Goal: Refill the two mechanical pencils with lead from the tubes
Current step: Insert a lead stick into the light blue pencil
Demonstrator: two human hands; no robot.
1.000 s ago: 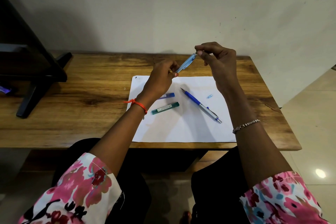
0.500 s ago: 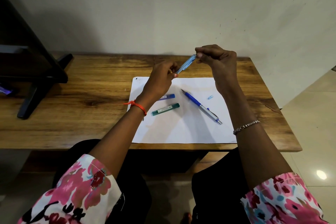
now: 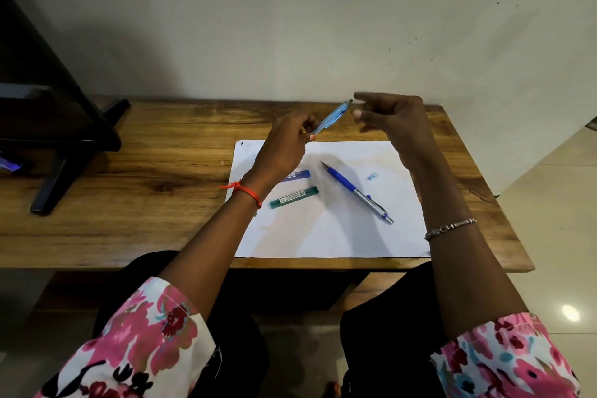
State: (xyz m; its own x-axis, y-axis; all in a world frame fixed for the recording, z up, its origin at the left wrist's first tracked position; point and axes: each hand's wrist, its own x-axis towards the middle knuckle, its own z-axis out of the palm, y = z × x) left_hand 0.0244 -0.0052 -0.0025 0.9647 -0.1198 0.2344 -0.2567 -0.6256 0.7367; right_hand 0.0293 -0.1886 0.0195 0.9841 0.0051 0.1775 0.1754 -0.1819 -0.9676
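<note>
Head view. Right hand [image 3: 394, 119] has come off the top end of the light blue pencil [image 3: 332, 116], which it pinched a moment ago. Its grip is now wide, fingers loose and blurred. Left hand [image 3: 284, 145] keeps its grip round the lower barrel, pencil tilted up above the far edge of the paper sheet [image 3: 339, 236]. On the sheet: dark blue pencil [image 3: 355, 192], green tube [image 3: 294, 197], blue tube [image 3: 298, 175], small cap [image 3: 372, 175]. Likely the top is freed; a lead tube comes next

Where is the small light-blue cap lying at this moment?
In the head view, the cap lies on the white paper, just right of the dark blue pencil, not touching it.
</note>
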